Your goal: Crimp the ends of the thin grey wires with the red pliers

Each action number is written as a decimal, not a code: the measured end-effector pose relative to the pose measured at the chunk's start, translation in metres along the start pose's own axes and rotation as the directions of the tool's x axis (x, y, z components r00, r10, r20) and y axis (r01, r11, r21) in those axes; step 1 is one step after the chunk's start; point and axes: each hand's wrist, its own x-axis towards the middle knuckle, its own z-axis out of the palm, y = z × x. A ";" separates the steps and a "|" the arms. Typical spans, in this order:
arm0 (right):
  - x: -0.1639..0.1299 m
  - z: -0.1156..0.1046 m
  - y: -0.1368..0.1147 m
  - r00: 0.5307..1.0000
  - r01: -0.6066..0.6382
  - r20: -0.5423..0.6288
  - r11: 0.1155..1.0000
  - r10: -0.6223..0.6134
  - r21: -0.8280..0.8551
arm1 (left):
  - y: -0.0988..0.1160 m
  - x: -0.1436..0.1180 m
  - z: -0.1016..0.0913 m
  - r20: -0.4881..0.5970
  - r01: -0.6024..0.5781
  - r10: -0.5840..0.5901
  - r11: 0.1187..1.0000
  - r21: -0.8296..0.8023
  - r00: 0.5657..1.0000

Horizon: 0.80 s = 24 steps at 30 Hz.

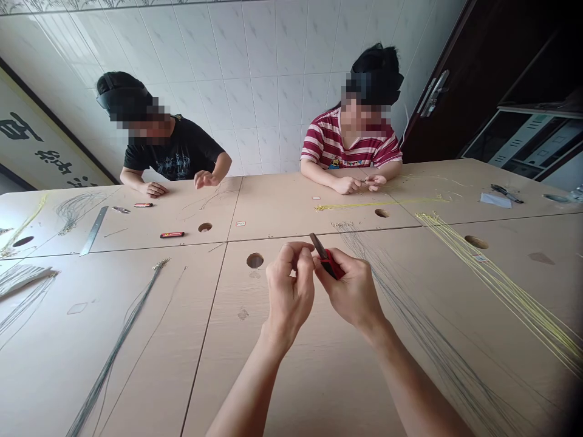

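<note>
Over the table's middle, my right hand [357,291] is closed around a red-handled hand tool [332,266] with a narrow dark metal end [317,244] pointing up and left. Its exact kind cannot be made out. My left hand [291,285] is beside it, thumb and fingers pinched together close to the metal end. Whatever is in that pinch is too small to see. Right of my hands lies a spread bundle of thin grey wires [401,291] with small metallic ends. Another grey wire bundle [130,334] lies to the left, beside a single loose wire [159,315].
Yellow wires [496,279] lie at right. Two people sit opposite, one in black [177,152], one in red stripes [350,145]. A ruler [94,230], a red-and-black marker-like stick [172,235] and a utility knife [506,193] lie around. The table has round holes [255,260].
</note>
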 end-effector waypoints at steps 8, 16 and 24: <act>0.003 -0.002 0.001 0.999 -0.037 0.015 0.999 0.037 -0.001 | 0.005 0.003 -0.006 0.081 0.020 -0.026 0.997 0.074 0.996; 0.004 0.000 0.003 1.000 -0.007 -0.006 0.998 0.007 -0.064 | 0.005 0.000 -0.007 0.138 0.061 -0.088 0.980 0.187 0.987; 0.002 0.002 0.006 1.000 0.014 0.028 0.996 -0.012 -0.084 | 0.003 -0.001 -0.008 0.106 0.036 -0.054 0.986 0.164 0.993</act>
